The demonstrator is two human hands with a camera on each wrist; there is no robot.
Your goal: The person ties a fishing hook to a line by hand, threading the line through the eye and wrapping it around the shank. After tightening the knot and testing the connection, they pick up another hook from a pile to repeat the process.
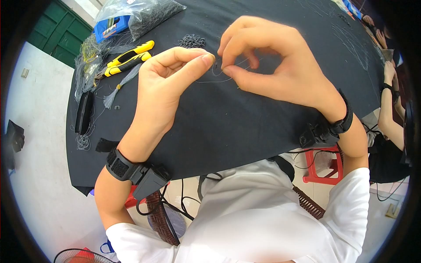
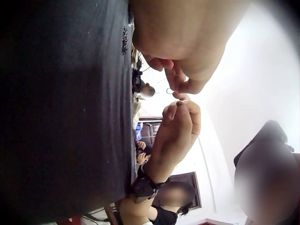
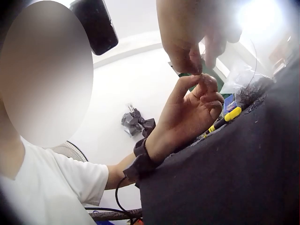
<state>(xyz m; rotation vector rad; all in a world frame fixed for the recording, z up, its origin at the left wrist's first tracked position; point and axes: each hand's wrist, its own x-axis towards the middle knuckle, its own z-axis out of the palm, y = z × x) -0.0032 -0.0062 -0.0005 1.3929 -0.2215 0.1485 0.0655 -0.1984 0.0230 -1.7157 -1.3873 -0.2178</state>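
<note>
Above the black-covered table (image 1: 228,127), my left hand (image 1: 164,83) pinches a small fishing hook (image 2: 169,91) between thumb and index finger; the fingertips mostly hide it. Opposite it, my right hand (image 1: 285,61) pinches a thin clear fishing line (image 1: 215,81) between thumb and index fingertip, its other fingers curved. The line loops in the narrow gap between both hands. In the right wrist view the fingertips of the two hands meet closely. Behind the left fingertips lies a pile of small dark hooks (image 1: 192,41).
Yellow-black pliers (image 1: 127,59), a tied bundle of line (image 1: 118,91) and a black case (image 1: 84,113) lie on the left. A clear bag of dark pieces (image 1: 153,19) and a blue box (image 1: 112,28) stand behind. Loose line (image 1: 353,46) spreads at right; another person's arm (image 1: 388,94) is beyond.
</note>
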